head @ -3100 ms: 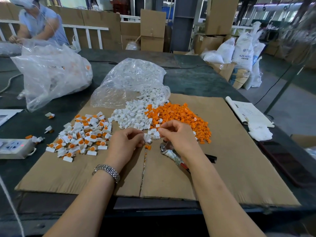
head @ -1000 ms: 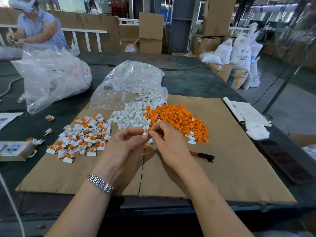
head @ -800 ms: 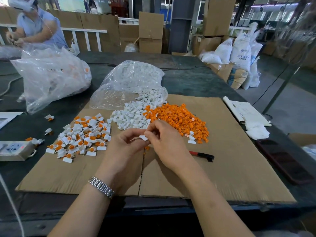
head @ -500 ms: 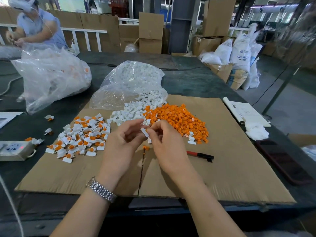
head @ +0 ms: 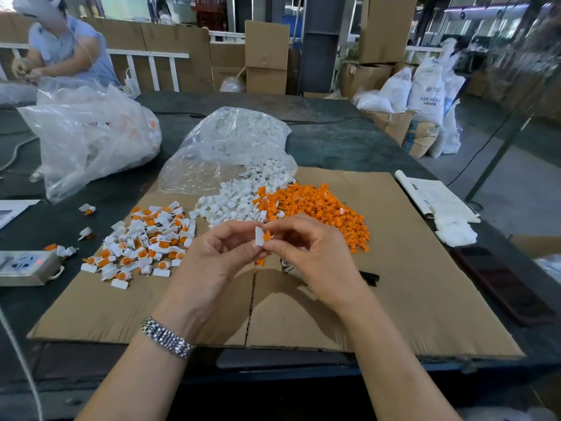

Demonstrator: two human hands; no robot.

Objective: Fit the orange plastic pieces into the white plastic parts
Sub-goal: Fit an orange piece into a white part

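Note:
My left hand (head: 217,259) pinches a small white plastic part (head: 259,236) above the cardboard sheet (head: 409,299). My right hand (head: 315,253) pinches an orange piece (head: 267,236) and holds it against the white part's right side. Behind the hands lie a heap of loose orange pieces (head: 315,208) and a heap of loose white parts (head: 233,202). A pile of assembled white-and-orange parts (head: 142,241) lies to the left.
A clear bag of white parts (head: 233,144) lies behind the heaps, a larger bag (head: 88,138) at left. Pliers with a black handle (head: 368,276) lie under my right hand. A power strip (head: 27,267), papers (head: 437,199), a dark phone (head: 504,284) and another person (head: 60,47) surround the sheet.
Both hands have lifted slightly off the cardboard. The white part now stands upright between my fingers with the orange piece brought against it.

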